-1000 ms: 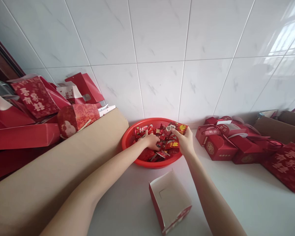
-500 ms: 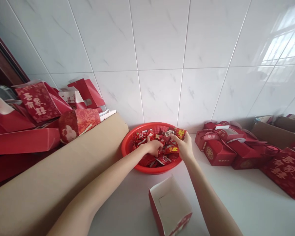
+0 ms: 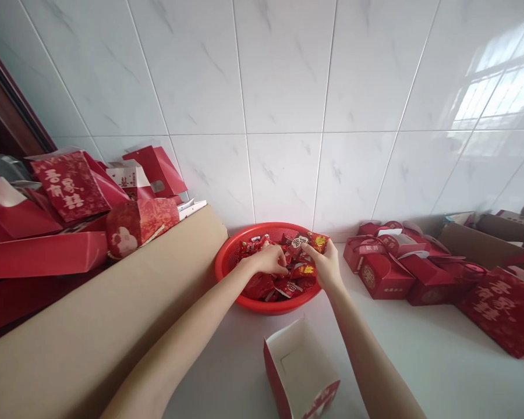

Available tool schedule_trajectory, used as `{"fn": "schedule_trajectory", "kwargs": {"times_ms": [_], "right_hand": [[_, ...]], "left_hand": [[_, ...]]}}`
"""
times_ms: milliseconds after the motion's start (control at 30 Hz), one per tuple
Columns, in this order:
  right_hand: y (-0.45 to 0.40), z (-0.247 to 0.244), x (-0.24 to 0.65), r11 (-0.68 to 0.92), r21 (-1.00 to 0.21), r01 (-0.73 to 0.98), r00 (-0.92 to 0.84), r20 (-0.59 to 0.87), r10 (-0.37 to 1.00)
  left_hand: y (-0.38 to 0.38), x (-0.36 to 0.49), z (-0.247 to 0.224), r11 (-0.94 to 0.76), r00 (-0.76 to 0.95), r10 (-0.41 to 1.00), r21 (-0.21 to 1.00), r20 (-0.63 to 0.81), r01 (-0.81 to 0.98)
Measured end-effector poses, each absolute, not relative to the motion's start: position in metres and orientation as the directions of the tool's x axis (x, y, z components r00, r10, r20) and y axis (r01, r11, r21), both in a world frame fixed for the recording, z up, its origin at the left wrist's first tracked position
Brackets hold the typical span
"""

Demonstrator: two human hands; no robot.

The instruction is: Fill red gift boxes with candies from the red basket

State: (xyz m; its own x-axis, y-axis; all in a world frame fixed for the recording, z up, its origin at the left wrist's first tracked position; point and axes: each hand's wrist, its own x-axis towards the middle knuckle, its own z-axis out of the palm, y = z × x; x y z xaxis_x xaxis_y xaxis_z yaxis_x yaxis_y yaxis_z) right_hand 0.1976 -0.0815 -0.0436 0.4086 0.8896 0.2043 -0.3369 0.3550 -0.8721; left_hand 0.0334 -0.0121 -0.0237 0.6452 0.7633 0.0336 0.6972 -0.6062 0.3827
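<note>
A red plastic basket [image 3: 268, 308] holds a heap of red-wrapped sweets [image 3: 288, 287]. My left hand [image 3: 269, 259] is inside it, fingers bent down and drawn together among the sweets; whatever lies between the fingertips is hidden. Over the basket's right rim, my right hand [image 3: 327, 265] pinches wrapped candies [image 3: 318, 241], one with gold print and another with a pale round label beside the thumb. In front of the basket stands an open-topped red paper box [image 3: 303, 372], its white inside facing up with nothing in it.
At left, a large cardboard carton [image 3: 157, 279] is piled with red gift boxes [image 3: 72, 186]. Several closed red boxes [image 3: 386, 273] stand at right, beside a red printed bag or box [image 3: 502, 311] and another carton [image 3: 475, 238]. A tiled wall [image 3: 283, 174] rises behind.
My left hand's fingers have drawn closer together, and the hand has shifted slightly within the basket. My right hand keeps its grip on the candies. The view has tilted up a little.
</note>
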Motion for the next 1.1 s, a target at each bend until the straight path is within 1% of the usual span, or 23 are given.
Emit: {"fn": "schedule_trajectory", "kwargs": {"times_ms": [33, 100, 200, 233, 300, 400, 500, 600, 667, 733, 867, 1000, 1100], "right_hand": [[-0.081, -0.044, 0.198, 0.357, -0.869, -0.341, 0.409, 0.205, 0.889], [-0.081, -0.044, 0.198, 0.36, -0.864, -0.352, 0.406, 0.206, 0.89], [-0.081, -0.043, 0.198, 0.357, -0.855, -0.377, 0.398, 0.198, 0.896], [-0.082, -0.042, 0.198, 0.355, -0.85, -0.389, 0.395, 0.194, 0.898], [-0.084, -0.04, 0.2, 0.344, -0.841, -0.417, 0.382, 0.182, 0.906], [-0.089, -0.035, 0.201, 0.31, -0.829, -0.465, 0.338, 0.157, 0.928], [-0.097, -0.029, 0.199, 0.259, -0.827, -0.499, 0.281, 0.128, 0.951], [-0.107, -0.025, 0.19, 0.211, -0.833, -0.512, 0.239, 0.098, 0.966], [-0.114, -0.024, 0.184, 0.2, -0.835, -0.512, 0.239, 0.085, 0.967], [-0.122, -0.023, 0.18, 0.207, -0.835, -0.509, 0.253, 0.084, 0.964], [-0.137, -0.014, 0.183, 0.225, -0.839, -0.495, 0.249, 0.112, 0.962], [-0.151, 0.002, 0.188, 0.248, -0.852, -0.461, 0.194, 0.176, 0.965], [-0.16, 0.014, 0.19, 0.265, -0.86, -0.437, 0.162, 0.215, 0.963]], "left_hand": [[-0.012, 0.032, -0.02, -0.6, 0.637, 0.769, 0.405, 0.055, 0.69], [-0.014, 0.03, -0.013, -0.572, 0.598, 0.79, 0.508, 0.131, 0.645], [-0.024, 0.026, -0.008, -0.539, 0.489, 0.815, 0.718, 0.312, 0.44], [-0.029, 0.025, -0.008, -0.531, 0.453, 0.818, 0.766, 0.354, 0.362], [-0.043, 0.021, -0.01, -0.518, 0.417, 0.821, 0.817, 0.39, 0.255], [-0.063, 0.015, -0.014, -0.484, 0.406, 0.826, 0.861, 0.391, 0.157], [-0.077, 0.012, -0.018, -0.457, 0.385, 0.841, 0.88, 0.38, 0.128], [-0.088, 0.016, -0.022, -0.389, 0.36, 0.877, 0.91, 0.319, 0.142], [-0.096, 0.022, -0.024, -0.323, 0.357, 0.898, 0.936, 0.256, 0.141], [-0.103, 0.026, -0.025, -0.293, 0.368, 0.901, 0.948, 0.229, 0.126], [-0.111, 0.025, -0.02, -0.287, 0.407, 0.881, 0.956, 0.24, 0.059], [-0.113, 0.016, -0.008, -0.205, 0.39, 0.896, 0.977, 0.212, -0.059], [-0.117, 0.007, 0.002, -0.214, 0.449, 0.86, 0.971, 0.24, -0.11]]}}
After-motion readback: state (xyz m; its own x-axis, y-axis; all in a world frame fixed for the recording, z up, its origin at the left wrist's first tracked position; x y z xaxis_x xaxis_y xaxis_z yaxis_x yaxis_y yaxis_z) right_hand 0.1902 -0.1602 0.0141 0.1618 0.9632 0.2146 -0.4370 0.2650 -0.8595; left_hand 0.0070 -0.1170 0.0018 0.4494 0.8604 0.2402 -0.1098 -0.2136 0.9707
